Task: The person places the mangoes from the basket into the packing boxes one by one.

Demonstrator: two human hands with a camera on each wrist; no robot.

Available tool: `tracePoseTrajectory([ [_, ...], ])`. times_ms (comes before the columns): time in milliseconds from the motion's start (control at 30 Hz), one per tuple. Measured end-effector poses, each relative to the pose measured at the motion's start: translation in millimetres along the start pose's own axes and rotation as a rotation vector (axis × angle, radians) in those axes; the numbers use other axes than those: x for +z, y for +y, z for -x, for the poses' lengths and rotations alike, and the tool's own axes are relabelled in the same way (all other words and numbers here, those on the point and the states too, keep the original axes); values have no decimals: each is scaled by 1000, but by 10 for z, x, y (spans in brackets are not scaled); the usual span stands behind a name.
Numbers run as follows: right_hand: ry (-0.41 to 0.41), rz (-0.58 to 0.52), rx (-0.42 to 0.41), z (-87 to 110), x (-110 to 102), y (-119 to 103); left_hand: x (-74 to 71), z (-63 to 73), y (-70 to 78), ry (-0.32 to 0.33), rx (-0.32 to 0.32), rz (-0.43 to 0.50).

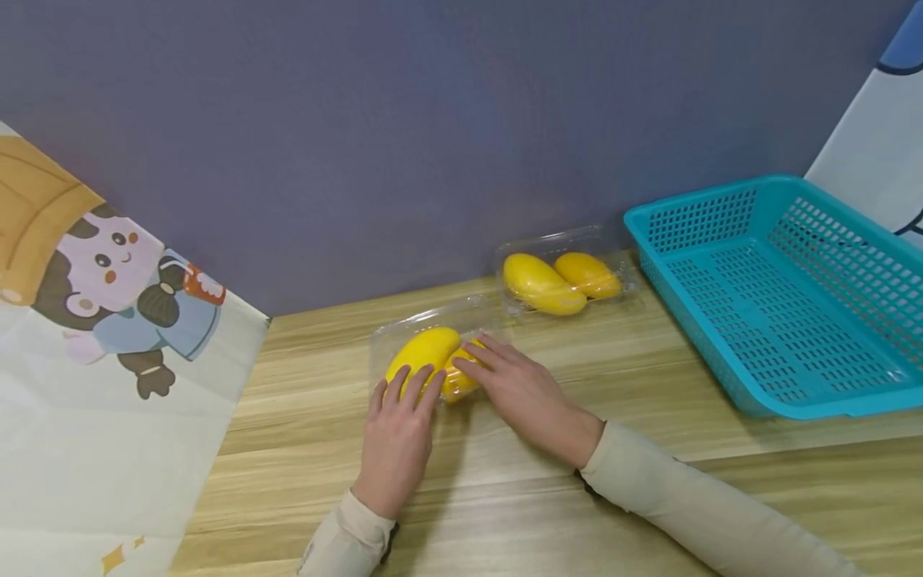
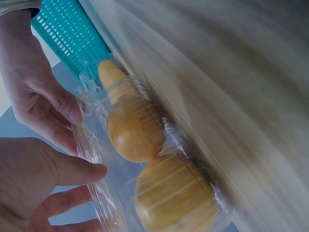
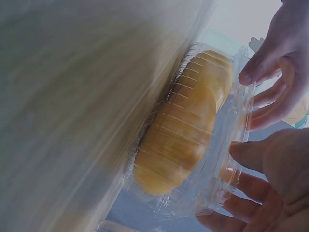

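A clear plastic clamshell box (image 1: 380,343) lies on the table with two yellow mangoes, a larger one (image 1: 424,351) and a partly covered one (image 1: 460,383), inside. From the near left, my left hand (image 1: 395,449) lays its extended fingers on the lid. The right hand (image 1: 535,407) rests fingertips on the lid's right side. Both wrist views show the thumbs at the box's front rim, with the left thumb (image 2: 79,170) and right thumb (image 3: 248,154) touching or very near it. The lid looks lowered over the fruit; whether its edge is latched I cannot tell.
Behind and to the right sits another clear box (image 1: 510,308) with two mangoes (image 1: 542,282). A turquoise perforated basket (image 1: 692,353) stands at the right. A dark grey panel (image 1: 375,160) backs the wooden table (image 1: 288,449). A cartoon-printed sheet (image 1: 86,449) borders the left.
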State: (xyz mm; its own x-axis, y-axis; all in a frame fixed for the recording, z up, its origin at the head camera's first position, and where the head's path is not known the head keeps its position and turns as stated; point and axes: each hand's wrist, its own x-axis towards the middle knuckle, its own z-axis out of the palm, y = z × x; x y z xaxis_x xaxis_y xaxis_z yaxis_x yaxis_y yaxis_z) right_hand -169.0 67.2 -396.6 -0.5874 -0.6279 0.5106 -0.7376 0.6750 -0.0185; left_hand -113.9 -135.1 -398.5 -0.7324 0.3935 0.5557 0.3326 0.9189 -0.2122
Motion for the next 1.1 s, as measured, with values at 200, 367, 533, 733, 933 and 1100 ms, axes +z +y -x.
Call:
tracePoseTrajectory([
  [200,25,-10,3,-31,45,-9,46,-28,-31,15,-18,25],
  [367,33,-18,17,-84,55,-26,76,-82,-60,10,-52,71],
  [533,20,-9,31,-153,74,-28,100,-154,-114,-12,-63,111],
  [733,-34,-24,69,-254,94,-32,175,-209,-219,-3,-30,128],
  [933,-39,11,105,-340,145,-4,231,-316,-282,10,-31,174],
  [1100,-36,24,126,-420,193,36,302,-405,-316,12,-42,176],
])
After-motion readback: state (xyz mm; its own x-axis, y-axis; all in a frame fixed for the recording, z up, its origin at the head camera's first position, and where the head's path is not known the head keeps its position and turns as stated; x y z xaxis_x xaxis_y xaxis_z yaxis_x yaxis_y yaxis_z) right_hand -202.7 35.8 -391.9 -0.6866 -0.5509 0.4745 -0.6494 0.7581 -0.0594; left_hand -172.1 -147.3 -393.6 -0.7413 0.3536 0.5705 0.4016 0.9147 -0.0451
